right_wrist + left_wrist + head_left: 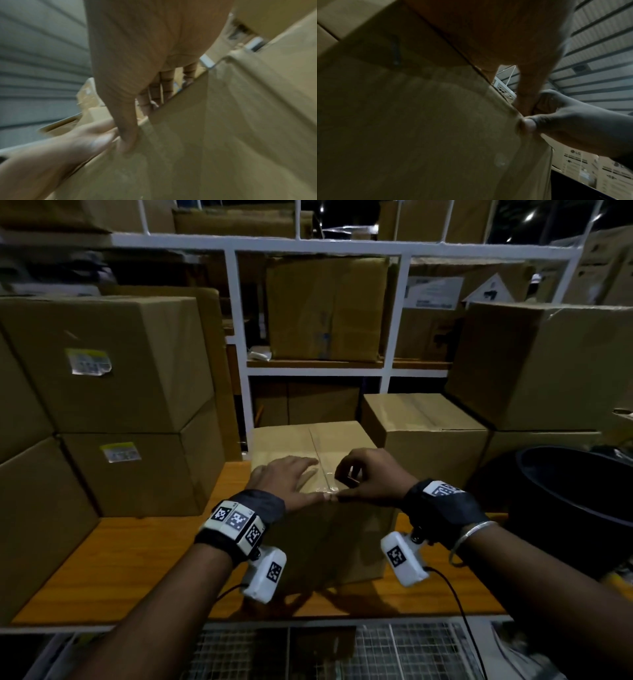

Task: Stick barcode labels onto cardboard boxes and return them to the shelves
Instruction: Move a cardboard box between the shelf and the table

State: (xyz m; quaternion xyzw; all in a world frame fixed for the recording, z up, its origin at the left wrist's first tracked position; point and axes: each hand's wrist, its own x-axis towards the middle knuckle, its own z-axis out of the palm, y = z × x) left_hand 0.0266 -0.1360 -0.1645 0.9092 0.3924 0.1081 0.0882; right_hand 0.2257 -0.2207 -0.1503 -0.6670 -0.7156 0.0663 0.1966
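Two labelled boxes (113,405) were stacked left of the centre box (318,508), which stood on the orange shelf board (137,559). Left hand (287,479) lay flat on that box's top, fingers straight, thumb at the near edge, holding nothing. Right hand (370,474) had fingers curled, thumb pressed on the same edge touching the left thumb; whether it held a label could not be told. Black tub (565,491) sat right of the box.

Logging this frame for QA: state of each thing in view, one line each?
center box: taped shut, on the wooden shelf, no label visible
left hand: flat on box top
right hand: fingers curled, thumb at front top edge
two stacked left boxes: closed, labelled
black bin: open
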